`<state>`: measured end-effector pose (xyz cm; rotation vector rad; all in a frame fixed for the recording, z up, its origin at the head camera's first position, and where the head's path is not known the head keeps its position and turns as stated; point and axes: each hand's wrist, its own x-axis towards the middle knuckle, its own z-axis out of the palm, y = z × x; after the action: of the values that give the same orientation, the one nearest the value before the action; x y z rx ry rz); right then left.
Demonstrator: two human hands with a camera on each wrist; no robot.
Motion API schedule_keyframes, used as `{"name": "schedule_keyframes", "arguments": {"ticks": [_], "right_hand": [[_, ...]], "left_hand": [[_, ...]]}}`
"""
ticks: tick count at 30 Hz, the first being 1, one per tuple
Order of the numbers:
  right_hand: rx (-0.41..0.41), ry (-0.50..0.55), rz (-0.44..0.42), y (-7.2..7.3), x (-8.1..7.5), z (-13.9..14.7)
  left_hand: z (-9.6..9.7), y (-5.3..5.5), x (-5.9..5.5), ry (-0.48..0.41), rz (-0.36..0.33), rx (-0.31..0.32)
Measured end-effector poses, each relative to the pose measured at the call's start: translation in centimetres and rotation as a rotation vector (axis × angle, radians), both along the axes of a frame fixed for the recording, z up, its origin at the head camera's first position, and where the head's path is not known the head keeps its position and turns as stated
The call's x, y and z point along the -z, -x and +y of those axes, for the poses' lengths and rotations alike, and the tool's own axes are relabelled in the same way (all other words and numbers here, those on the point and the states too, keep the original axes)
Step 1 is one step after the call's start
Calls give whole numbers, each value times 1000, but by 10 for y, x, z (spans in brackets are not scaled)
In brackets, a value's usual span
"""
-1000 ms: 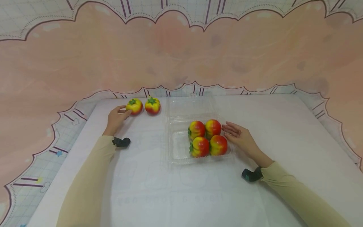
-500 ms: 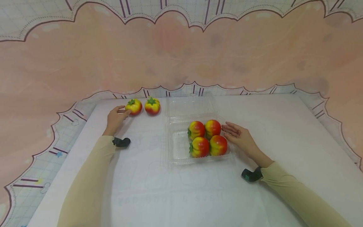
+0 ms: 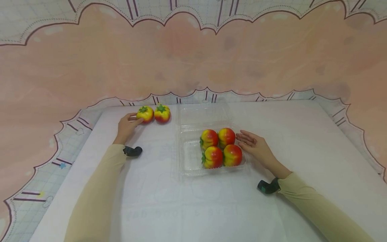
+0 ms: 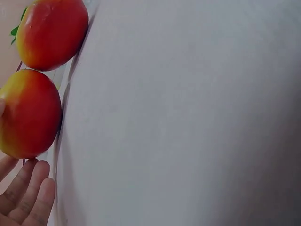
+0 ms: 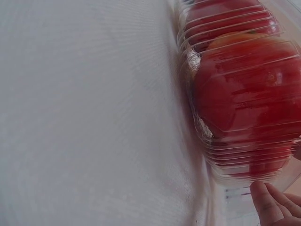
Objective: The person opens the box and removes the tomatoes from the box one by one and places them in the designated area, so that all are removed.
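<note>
My left hand (image 3: pixel 126 127) holds a round red-and-yellow persimmon-like fruit (image 3: pixel 145 114) with a green leafy cap, thumb in front and fingers at its left. A second such fruit (image 3: pixel 162 113) sits right beside it. In the left wrist view, fingertips (image 4: pixel 43 167) meet the side of the held fruit (image 4: pixel 35 115). Right of centre lies a clear plastic clamshell box (image 3: pixel 189 169), its lid folded back, with several of these fruits (image 3: pixel 232 155) in its right part. My right hand (image 3: pixel 255 148), fingers extended, rests at the box's right wall; the right wrist view shows a fingertip (image 5: pixel 258 188) there.
A white cloth (image 3: pixel 151 201) covers the table. Behind it hangs a peach-coloured patterned backdrop (image 3: pixel 181 60). The clear lid (image 3: pixel 204 113) lies flat at the table's far edge, right of the two loose fruits. The box's left part (image 3: pixel 191 154) holds no fruit.
My left hand has shifted slightly right with its fruit, and the gap to the second fruit has closed. The right hand and the box have stayed in place.
</note>
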<state>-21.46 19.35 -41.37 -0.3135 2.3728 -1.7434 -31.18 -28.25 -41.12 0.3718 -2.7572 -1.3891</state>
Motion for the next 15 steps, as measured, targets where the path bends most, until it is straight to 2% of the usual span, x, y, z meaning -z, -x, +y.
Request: {"name": "schedule_keyframes", "arguments": {"ticks": [15], "right_hand": [[6,1,-8,0,-1,-1]], "left_hand": [[0,1,2,20,-13,21]]}}
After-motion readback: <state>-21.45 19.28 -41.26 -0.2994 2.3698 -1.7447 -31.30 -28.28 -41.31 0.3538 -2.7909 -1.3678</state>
